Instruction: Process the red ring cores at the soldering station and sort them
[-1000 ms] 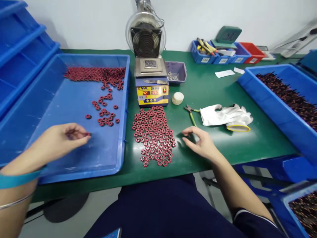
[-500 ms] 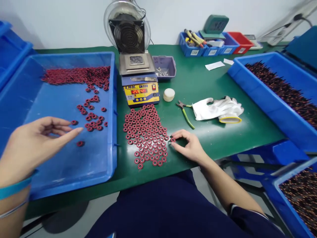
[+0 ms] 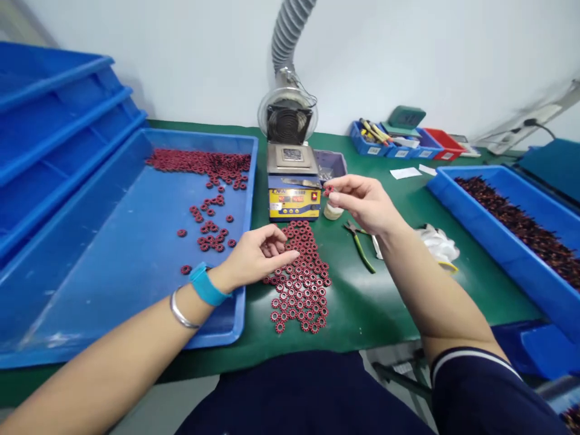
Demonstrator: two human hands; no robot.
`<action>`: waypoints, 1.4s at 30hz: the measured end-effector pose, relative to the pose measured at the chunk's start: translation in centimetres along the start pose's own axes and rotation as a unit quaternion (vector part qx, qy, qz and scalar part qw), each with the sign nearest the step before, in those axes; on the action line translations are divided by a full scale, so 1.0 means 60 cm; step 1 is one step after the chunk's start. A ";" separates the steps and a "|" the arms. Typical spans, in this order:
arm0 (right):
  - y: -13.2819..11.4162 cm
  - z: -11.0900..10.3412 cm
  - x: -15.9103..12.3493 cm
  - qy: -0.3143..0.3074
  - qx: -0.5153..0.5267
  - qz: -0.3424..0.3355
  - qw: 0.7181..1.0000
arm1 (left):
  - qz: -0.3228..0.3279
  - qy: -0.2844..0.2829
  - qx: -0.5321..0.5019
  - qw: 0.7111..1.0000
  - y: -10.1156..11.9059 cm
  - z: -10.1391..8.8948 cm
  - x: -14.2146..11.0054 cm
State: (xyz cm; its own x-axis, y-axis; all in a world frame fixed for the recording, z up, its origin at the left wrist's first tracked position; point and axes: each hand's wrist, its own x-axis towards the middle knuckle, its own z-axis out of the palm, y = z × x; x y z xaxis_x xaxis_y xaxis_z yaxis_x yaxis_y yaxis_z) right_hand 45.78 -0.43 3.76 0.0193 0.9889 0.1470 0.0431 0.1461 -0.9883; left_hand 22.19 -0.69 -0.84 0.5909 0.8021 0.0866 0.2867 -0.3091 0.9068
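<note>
My right hand [image 3: 362, 202] is raised in front of the solder pot [image 3: 293, 202], pinching a small red toothed stator core [image 3: 328, 191] between thumb and fingertips. Over the left edge of a flat patch of red stator cores [image 3: 302, 296] hovers my left hand [image 3: 260, 257]. Its thumb is stretched out apart from the curled fingers, and nothing shows between them. The patch lies on the green table [image 3: 362, 308] below the pot. A round pale container [image 3: 333, 211] stands just under my right fingertips, partly covered by them.
To the left is a large blue tray [image 3: 136, 241] with piled and loose cores, beside stacked blue bins [image 3: 58, 121]. Green-handled cutters [image 3: 362, 251], a white glove [image 3: 437, 244] and another blue tray [image 3: 507, 223] of dark coppery parts lie right. Small bins [image 3: 401, 145] stand at the back.
My left hand has moved right, from over the blue tray to the patch of cores. The right hand has lifted its core from the patch's right edge up toward the pot. The view has shifted.
</note>
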 end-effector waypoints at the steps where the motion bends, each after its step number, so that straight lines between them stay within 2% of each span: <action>1: 0.000 0.016 -0.001 -0.013 -0.006 -0.006 1.000 | -0.005 0.013 -0.021 1.000 -0.001 -0.007 -0.002; 4: 0.016 0.072 -0.025 -0.047 -0.011 -0.016 0.999 | 0.019 0.051 -0.052 0.997 -0.001 -0.020 -0.005; 8: 0.046 0.124 -0.057 -0.075 0.019 -0.007 0.997 | 0.063 0.084 -0.065 0.992 0.003 -0.012 -0.009; 11: 0.053 0.134 -0.064 -0.090 0.044 0.011 0.995 | 0.098 0.132 -0.089 0.982 0.007 -0.006 -0.012; 13: 0.051 0.131 -0.064 -0.101 0.047 0.024 0.993 | 0.101 0.184 -0.130 0.969 0.009 -0.011 -0.009; 16: 0.046 0.124 -0.063 -0.105 0.044 0.033 0.993 | 0.089 0.299 -0.210 0.927 0.005 -0.029 0.002; 18: 0.043 0.121 -0.061 -0.107 0.042 0.034 0.993 | 0.085 0.330 -0.228 0.912 0.000 -0.038 0.008; 19: 0.041 0.121 -0.060 -0.111 0.042 0.035 0.992 | 0.080 0.314 -0.223 0.919 -0.003 -0.039 0.008; 22: 0.036 0.122 -0.055 -0.125 0.049 0.032 0.990 | 0.076 0.188 -0.168 0.965 -0.005 -0.033 0.001; 24: 0.033 0.124 -0.054 -0.140 0.055 0.025 0.988 | 0.095 0.127 -0.116 0.981 -0.001 -0.023 -0.009; 26: 0.031 0.126 -0.055 -0.156 0.059 0.023 0.986 | 0.123 0.125 -0.059 0.983 0.007 -0.016 -0.016; 30: 0.034 0.124 -0.058 -0.158 0.080 0.042 0.983 | 0.180 0.183 0.004 0.966 0.018 -0.022 -0.018; 33: 0.038 0.120 -0.057 -0.139 0.110 0.061 0.982 | 0.164 0.278 -0.030 0.946 0.016 -0.039 -0.012; 35: 0.040 0.120 -0.056 -0.129 0.127 0.073 0.981 | 0.147 0.304 -0.056 0.940 0.012 -0.049 -0.009; 37: 0.040 0.121 -0.056 -0.130 0.137 0.081 0.979 | 0.142 0.248 -0.048 0.957 0.009 -0.051 -0.008; 40: 0.038 0.125 -0.059 -0.138 0.143 0.082 0.977 | 0.136 0.114 -0.001 0.984 0.010 -0.040 -0.012; 42: 0.037 0.126 -0.060 -0.139 0.150 0.083 0.975 | 0.140 0.093 0.013 0.986 0.013 -0.031 -0.015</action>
State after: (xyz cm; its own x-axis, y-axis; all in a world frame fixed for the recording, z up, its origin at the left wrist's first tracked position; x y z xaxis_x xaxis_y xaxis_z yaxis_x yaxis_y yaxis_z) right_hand 38.24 -3.49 0.72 -0.2718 0.9623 0.0087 -0.2321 -0.0568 -0.9710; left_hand 20.48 -0.69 0.59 0.5015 0.7631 0.4077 0.1534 -0.5422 0.8262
